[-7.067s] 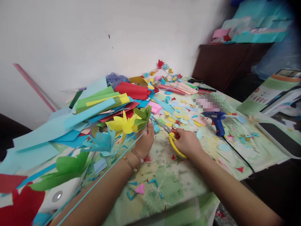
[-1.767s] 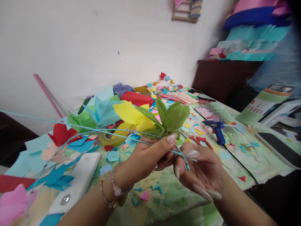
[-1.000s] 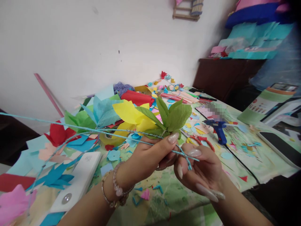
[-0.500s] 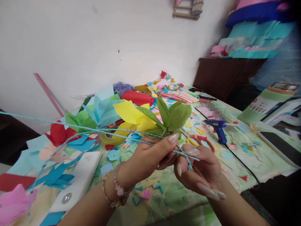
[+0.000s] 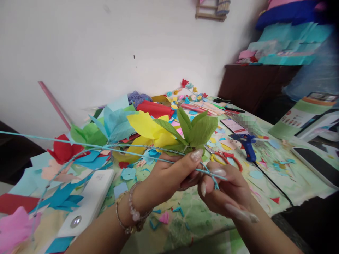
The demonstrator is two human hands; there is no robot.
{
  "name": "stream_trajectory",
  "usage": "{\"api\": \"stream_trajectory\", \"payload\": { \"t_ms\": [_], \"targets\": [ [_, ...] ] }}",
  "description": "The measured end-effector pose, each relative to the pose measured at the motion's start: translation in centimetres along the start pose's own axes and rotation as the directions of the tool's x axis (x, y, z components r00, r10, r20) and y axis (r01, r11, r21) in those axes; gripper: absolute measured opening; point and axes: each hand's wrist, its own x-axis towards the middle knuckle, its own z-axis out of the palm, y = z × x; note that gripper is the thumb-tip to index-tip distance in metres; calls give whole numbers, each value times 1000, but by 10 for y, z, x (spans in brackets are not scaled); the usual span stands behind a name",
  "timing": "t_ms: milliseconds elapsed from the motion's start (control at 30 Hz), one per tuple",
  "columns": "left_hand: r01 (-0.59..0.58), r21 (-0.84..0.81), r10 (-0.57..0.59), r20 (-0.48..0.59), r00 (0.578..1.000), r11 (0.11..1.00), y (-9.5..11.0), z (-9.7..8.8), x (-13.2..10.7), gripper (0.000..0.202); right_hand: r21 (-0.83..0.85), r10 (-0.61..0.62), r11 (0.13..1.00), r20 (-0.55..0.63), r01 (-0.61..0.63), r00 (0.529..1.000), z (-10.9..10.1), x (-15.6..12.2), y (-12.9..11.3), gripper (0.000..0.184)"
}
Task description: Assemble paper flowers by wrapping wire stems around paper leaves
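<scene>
My left hand is closed on a light-blue cord strung with paper flowers, pinching it just below the green flower. A yellow flower, a blue one, another green one and a red one follow along the cord to the left. My right hand lies palm up under the cord's knotted end, with thumb and finger pinching it.
The table is strewn with coloured paper sheets and scraps. Scissors with orange handles and a blue glue gun with its black cable lie right of my hands. A white device sits at the left, a phone further back.
Seven seconds ago my hands lay on the table, the right on yellow scissors. They now hold the flower cord raised. In the last second my right fingers closed a little on the knot.
</scene>
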Motion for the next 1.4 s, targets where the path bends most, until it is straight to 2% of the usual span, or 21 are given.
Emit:
{"api": "stream_trajectory", "payload": {
  "t_ms": [167, 367, 567, 700, 1033, 1267, 1400],
  "targets": [
    [-37, -24, 38, 52, 998, 999, -2, -1, 1, 50, 14, -7, 1000, 6, 7, 1000, 0, 0, 0, 34],
    [-6, -39, 6, 6, 1000, 999, 2, 3, 0, 51, 39, 24, 999, 58, -27, 998, -1, -1, -1, 41],
    [-11, -63, 10, -10, 1000, 998, 4, 3, 0, 45, 24, -59, 998, 104, 56, 993, 0, 1, 1, 42],
    [-16, -38, 15, -27, 1000, 999, 2, 2, 1, 46, 47, -74, 997, 147, 68, 986, 0, 2, 2, 42],
    [-32, 72, 35, -38, 999, 997, 1, 2, 0, 48, 55, -49, 998, 123, 43, 991, 2, 3, -1, 38],
    [-42, 49, 44, -40, 998, 998, 1, 4, 1, 48, 41, -63, 997, 94, 60, 994, 4, 3, -2, 36],
    [-28, 38, 30, -68, 997, 999, 0, 4, -1, 45, 47, -77, 996, 115, 73, 990, 3, 3, -2, 36]
  ]
}}
